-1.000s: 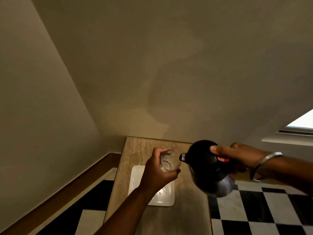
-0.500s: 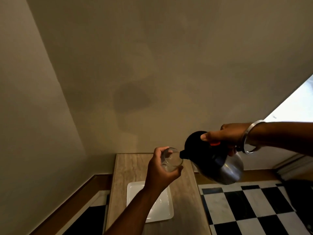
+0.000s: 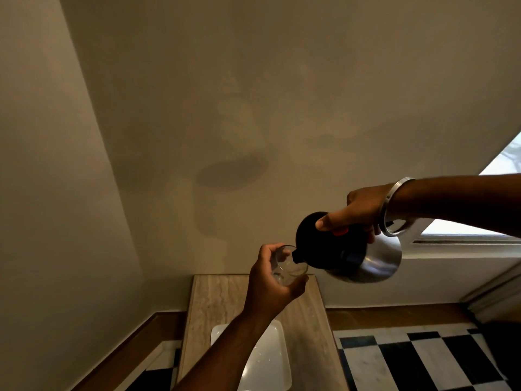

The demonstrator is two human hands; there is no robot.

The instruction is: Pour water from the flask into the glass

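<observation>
My left hand (image 3: 270,289) grips a clear glass (image 3: 287,267) in the air above the narrow table, tilted with its mouth toward the flask. My right hand (image 3: 358,210), with a metal bangle on the wrist, holds the flask (image 3: 349,252) by its black top, thumb near a red button. The flask has a black lid and a steel body and is tipped to the left, its small black spout at the rim of the glass. I cannot make out a stream of water.
A narrow stone-topped table (image 3: 214,300) stands against the beige wall, with a white rectangular tray (image 3: 277,359) on it under my left forearm. Black-and-white checkered floor (image 3: 417,362) lies to the right. A window (image 3: 465,230) is at the far right.
Both hands have risen in view as the camera tilted upward. The flask has tipped further, and its spout now meets the glass rim.
</observation>
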